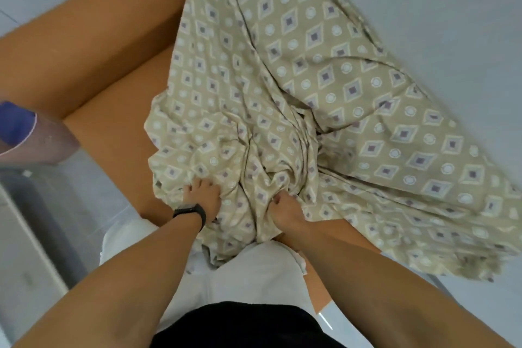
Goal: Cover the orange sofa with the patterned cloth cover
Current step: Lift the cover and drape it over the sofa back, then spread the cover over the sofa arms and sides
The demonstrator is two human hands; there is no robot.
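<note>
Patterned cloth cover (324, 93) lies bunched diagonally across orange sofa (93, 45).

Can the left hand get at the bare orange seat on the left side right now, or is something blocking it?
Probably yes. The left hand grips the patterned cloth at its left edge, and the bare orange sofa seat lies just beside it with nothing between; it would have to let go first.

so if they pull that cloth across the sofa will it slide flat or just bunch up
The cloth looks thin and floppy: it is creased and gathered where the left hand and right hand grip it, so it will probably bunch. It likely drags easily over the sofa, which looks smooth, and seems light.
</note>
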